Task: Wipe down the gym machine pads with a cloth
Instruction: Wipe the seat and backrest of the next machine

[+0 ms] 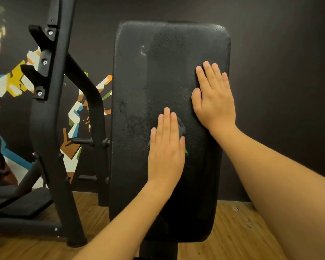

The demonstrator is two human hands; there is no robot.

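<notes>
**Black pad under two flat hands, cloth pinned beneath the left**

Black, grained upholstery fills the middle of the head view: a long gym machine pad [139, 81], tilted up and away from the camera, with rounded corners and a post below its lower end. A darker, duller band runs down its upper middle, and fainter smudged patches show on its left half.

The left hand [166, 147] lies palm down near the centre of the pad. Its fingers [167, 124] are straight and held together, pointing up the pad, with the thumb tucked along the right side. Under this hand sits the cloth [182, 128], dark grey and almost the shade of the pad. Only a curved edge of it shows beside the fingers and thumb, plus a small green fleck by the base of the thumb. The rest of the cloth is hidden by the palm.

The right hand [214, 98] rests higher, flat against the right edge of the pad and well clear of the cloth. Its fingers are straight and slightly apart and hold nothing. The little finger lies close to the edge of the pad.

To the left of the pad stands a black steel frame [45, 113] with angled hooks bolted up its post and short pegs lower down. Behind it, a mural [17, 79] of white, yellow, orange and blue shards covers part of the dark wall [280, 91]. Below lies a wooden floor [233, 231].
</notes>
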